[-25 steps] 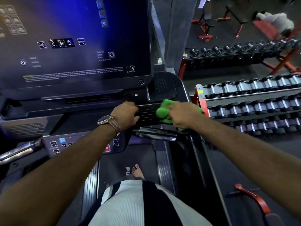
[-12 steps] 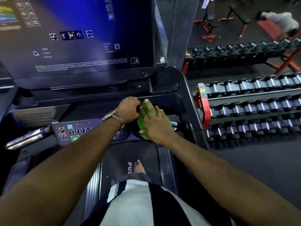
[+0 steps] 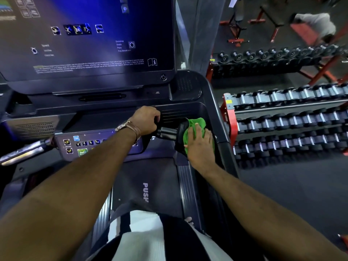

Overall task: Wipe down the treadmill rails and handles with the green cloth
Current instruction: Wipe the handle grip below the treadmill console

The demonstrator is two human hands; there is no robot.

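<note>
The green cloth [image 3: 196,127] is draped over the black outer part of the treadmill's right handle [image 3: 166,133]. My right hand [image 3: 200,147] lies on the cloth, fingers and thumb curved round it and the handle beneath. My left hand [image 3: 147,120], with a watch on its wrist, grips the inner end of the same handle next to the console. A bare silver stretch of handle shows between my two hands. The right side rail [image 3: 218,117] runs just beyond the cloth.
The large touchscreen [image 3: 84,40] and button panel [image 3: 82,145] fill the left. A silver left handle [image 3: 24,150] sticks out at the far left. The belt [image 3: 145,193] lies below. Dumbbell racks [image 3: 286,119] stand close on the right, and a person [image 3: 316,23] is at the far back.
My right hand has slid the cloth right along the handle, away from my left hand, uncovering the silver section. My left hand has kept its grip.
</note>
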